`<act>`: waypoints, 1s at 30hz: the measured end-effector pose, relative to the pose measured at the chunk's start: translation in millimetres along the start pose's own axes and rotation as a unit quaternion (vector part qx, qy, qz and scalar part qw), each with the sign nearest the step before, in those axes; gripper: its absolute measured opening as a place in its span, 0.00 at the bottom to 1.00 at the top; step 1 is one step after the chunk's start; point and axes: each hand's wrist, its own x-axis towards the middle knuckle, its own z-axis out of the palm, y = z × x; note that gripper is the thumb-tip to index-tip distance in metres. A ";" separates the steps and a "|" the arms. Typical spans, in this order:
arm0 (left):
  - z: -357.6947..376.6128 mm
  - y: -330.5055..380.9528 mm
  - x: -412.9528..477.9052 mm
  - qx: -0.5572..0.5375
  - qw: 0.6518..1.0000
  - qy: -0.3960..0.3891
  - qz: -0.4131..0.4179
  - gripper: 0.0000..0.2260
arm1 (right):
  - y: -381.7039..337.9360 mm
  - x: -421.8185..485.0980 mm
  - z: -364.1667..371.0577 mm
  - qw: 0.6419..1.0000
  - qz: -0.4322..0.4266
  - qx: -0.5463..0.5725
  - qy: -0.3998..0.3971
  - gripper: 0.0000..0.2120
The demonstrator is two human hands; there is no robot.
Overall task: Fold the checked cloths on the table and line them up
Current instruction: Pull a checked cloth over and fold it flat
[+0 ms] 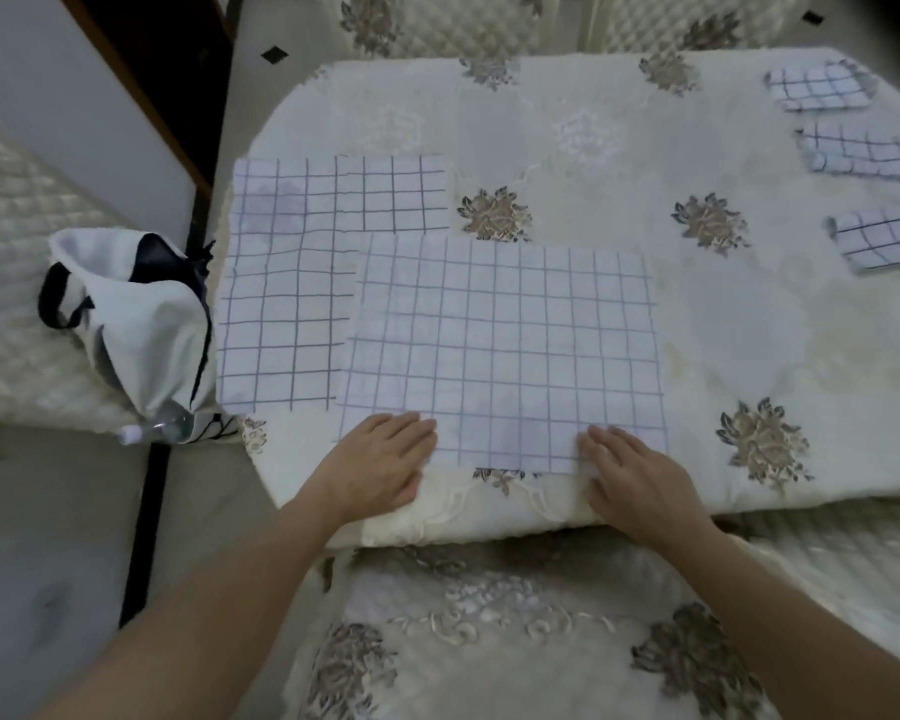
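Two flat, open hands, the left hand (380, 457) and right hand (632, 480), press the near edge of the top checked cloth (500, 350). Another flat cloth (292, 283) peeks out at ten o'clock. Three folded cloths (853, 150) line the two o'clock edge of the table (723, 314).

1. A cream tablecloth (593, 148) with brown flower motifs covers the table.
2. A white tote bag (141, 314) with dark handles sits on a quilted seat (17, 283) at the left.
3. A clear plastic bottle (162, 426) lies by the bag's base.
4. A floral-patterned cushion (515, 641) lies nearest the camera.
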 end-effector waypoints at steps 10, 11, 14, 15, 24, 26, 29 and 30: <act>14.9 1.0 7.6 -0.019 0.996 0.083 -0.020 0.12 | 4.9 -1.2 16.1 0.995 -0.034 -0.025 0.093 0.17; 15.3 0.4 8.2 -0.022 0.996 0.085 -0.019 0.12 | 5.8 -0.9 16.7 0.995 -0.034 -0.021 0.093 0.17; 16.2 -1.4 8.1 -0.030 0.996 0.088 -0.018 0.13 | 10.1 -0.5 17.6 0.995 -0.031 -0.010 0.092 0.15; 17.0 -2.6 7.3 -0.033 0.995 0.087 -0.017 0.13 | 12.2 -1.6 17.8 0.995 -0.032 -0.011 0.094 0.14; 14.9 -11.7 6.1 -0.111 0.989 0.096 -0.026 0.11 | 23.9 -7.6 8.6 0.995 0.028 0.060 0.076 0.14; 5.7 -8.2 -2.8 -0.132 0.986 0.097 -0.031 0.12 | 20.3 -9.1 -4.0 0.994 0.030 0.092 0.056 0.11; -8.2 1.5 -27.9 -0.192 0.977 0.069 -0.058 0.13 | 16.8 -21.7 -24.5 0.990 0.002 0.140 0.003 0.16; -14.5 6.0 -37.6 -0.209 0.974 0.056 -0.070 0.15 | 15.6 -27.3 -30.4 0.988 0.005 0.155 -0.017 0.17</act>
